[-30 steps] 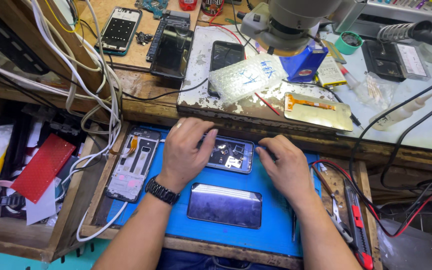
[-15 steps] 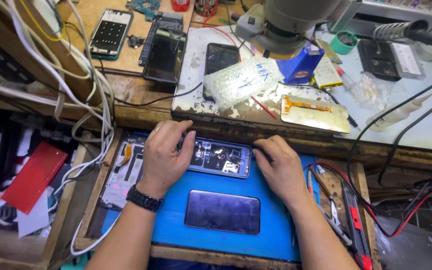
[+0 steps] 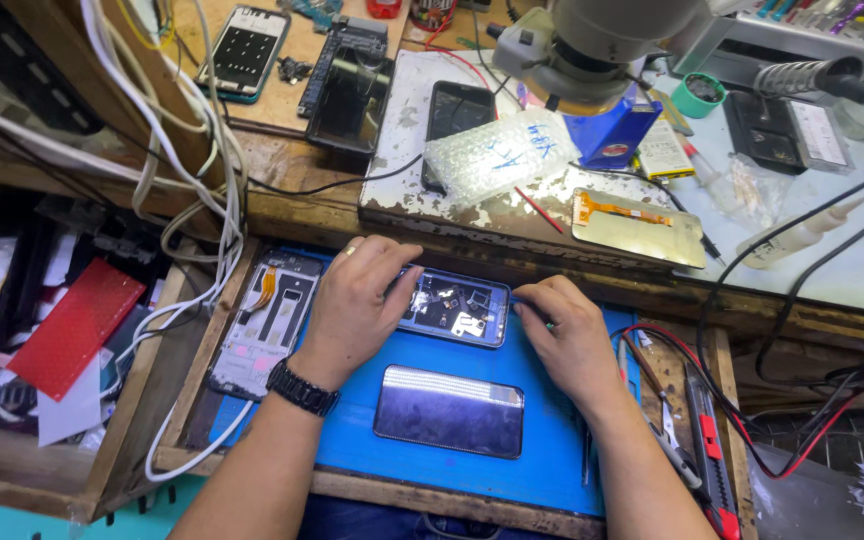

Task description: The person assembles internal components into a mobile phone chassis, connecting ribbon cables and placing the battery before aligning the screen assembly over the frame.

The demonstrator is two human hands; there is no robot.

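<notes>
Opened phone (image 3: 452, 308) lies unmoved on my blue mat (image 3: 552, 440) since a second ago; left hand (image 3: 357, 300) stays clamped on its left edge, right hand (image 3: 567, 330) pinches a thin tool at its right edge.

A worn wooden workbench (image 3: 302, 215) with chipped edges is seen under bright overhead light, a pale glossy tabletop (image 3: 852, 260) beside it; a blue rubber work mat (image 3: 552, 440) is laid in a shallow wooden pull-out tray (image 3: 167, 400)
</notes>
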